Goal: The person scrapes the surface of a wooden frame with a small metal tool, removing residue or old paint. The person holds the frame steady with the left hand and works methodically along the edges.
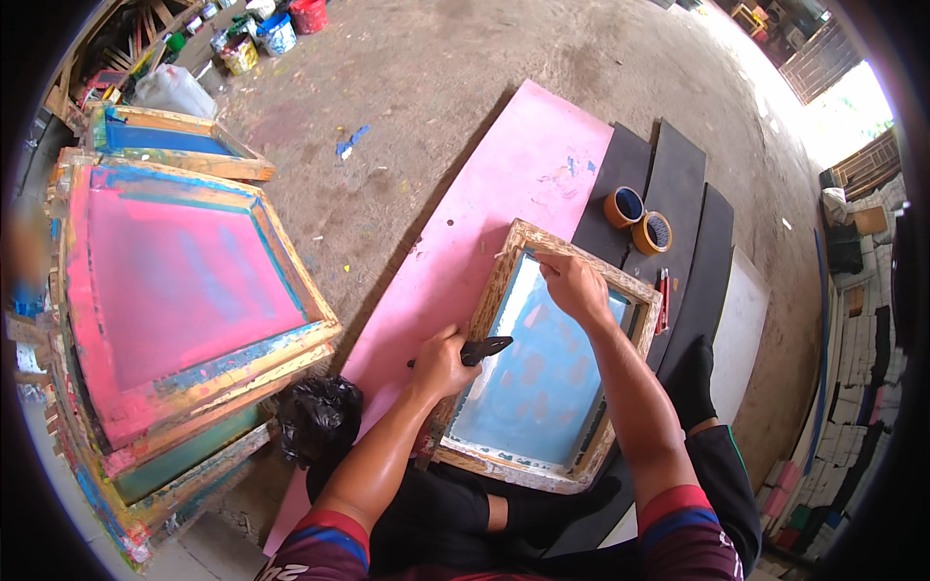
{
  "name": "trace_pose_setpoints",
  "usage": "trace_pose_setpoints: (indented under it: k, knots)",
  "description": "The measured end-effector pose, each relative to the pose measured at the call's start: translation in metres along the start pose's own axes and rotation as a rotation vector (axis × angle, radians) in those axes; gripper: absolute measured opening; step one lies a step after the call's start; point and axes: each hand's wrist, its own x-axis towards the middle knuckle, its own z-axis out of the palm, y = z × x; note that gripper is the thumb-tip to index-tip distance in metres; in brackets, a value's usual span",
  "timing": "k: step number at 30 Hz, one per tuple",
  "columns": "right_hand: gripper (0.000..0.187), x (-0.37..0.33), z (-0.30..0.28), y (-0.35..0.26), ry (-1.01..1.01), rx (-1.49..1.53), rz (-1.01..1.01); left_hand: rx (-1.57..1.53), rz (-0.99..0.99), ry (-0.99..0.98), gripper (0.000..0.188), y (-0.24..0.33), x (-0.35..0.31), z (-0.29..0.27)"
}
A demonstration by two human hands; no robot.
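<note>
A wooden screen-printing frame point(504, 467) with pale blue mesh point(531, 387) lies tilted across my lap and the boards in front of me. At the frame's far left inner corner, my right hand point(577, 290) has its fingers bent and pressed together against the mesh edge. Whatever sits between those fingertips is hidden. Beside the left rail, my left hand point(442, 364) is wrapped round a black tool point(489, 349) with a flat, angled end pointing over the mesh. A whitish strip point(523, 286) runs along the mesh's left margin.
Under the frame are a pink board point(523, 155) and black boards point(678, 184). Two tape rolls point(624, 207) and a red utility knife point(663, 302) lie right of it. Stacked paint-stained screens point(194, 261) and a black plastic bag point(322, 412) stand left; paint buckets point(277, 37) are behind.
</note>
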Motion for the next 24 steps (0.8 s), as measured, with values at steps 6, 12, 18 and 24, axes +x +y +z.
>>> trace_pose_setpoints:
  k: [6,12,18,24]
  knots:
    - [0.030,-0.015,0.008,-0.008,0.086,0.025,0.031,-0.010,-0.023,-0.031,0.033,0.005,0.002,-0.004]
    - [0.032,-0.014,0.010,-0.017,0.027,0.019,0.067,-0.015,-0.018,-0.007,0.033,0.010,0.002,-0.007]
    - [0.032,-0.014,0.019,-0.013,0.060,0.010,0.037,-0.018,-0.020,-0.010,0.033,0.008,0.001,-0.006]
    - [0.033,-0.015,0.016,-0.018,0.031,-0.009,0.063,-0.006,-0.036,-0.021,0.031,0.007,0.001,-0.006]
